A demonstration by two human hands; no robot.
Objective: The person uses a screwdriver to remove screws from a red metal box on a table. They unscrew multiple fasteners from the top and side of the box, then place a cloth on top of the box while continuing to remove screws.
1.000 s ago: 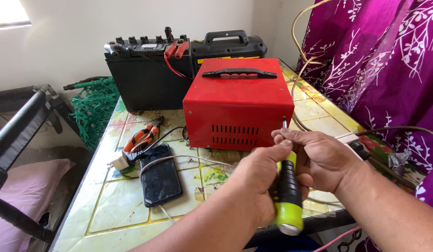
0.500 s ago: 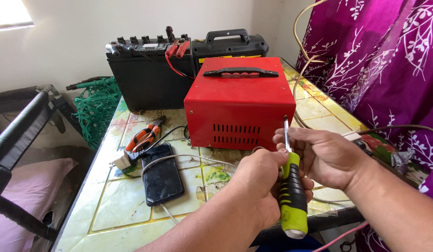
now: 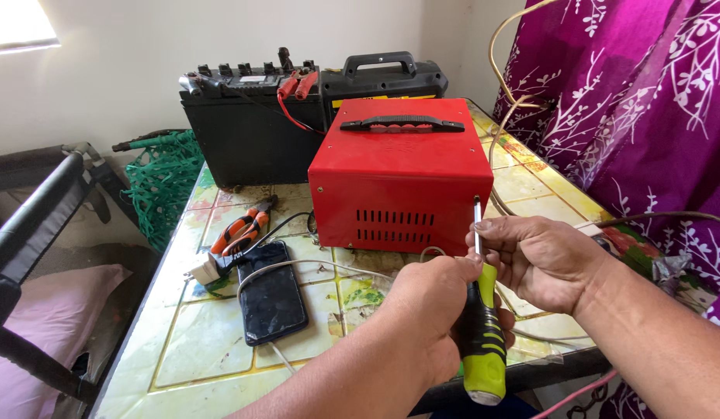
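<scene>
Left hand (image 3: 433, 310) grips the screwdriver (image 3: 482, 341), fingers wrapped round its handle. Right hand (image 3: 542, 260) fingers pinch the shaft beside the red box (image 3: 399, 174); tip barely discernible, tabletop (image 3: 212, 349) below.

Screwdriver (image 3: 482, 334): green-and-black grip, thin metal shaft, near upright, tip pointing up beside the front right corner of the red metal box (image 3: 401, 174). Box: black top handle, vent slots in front, standing on the tiled table.
</scene>
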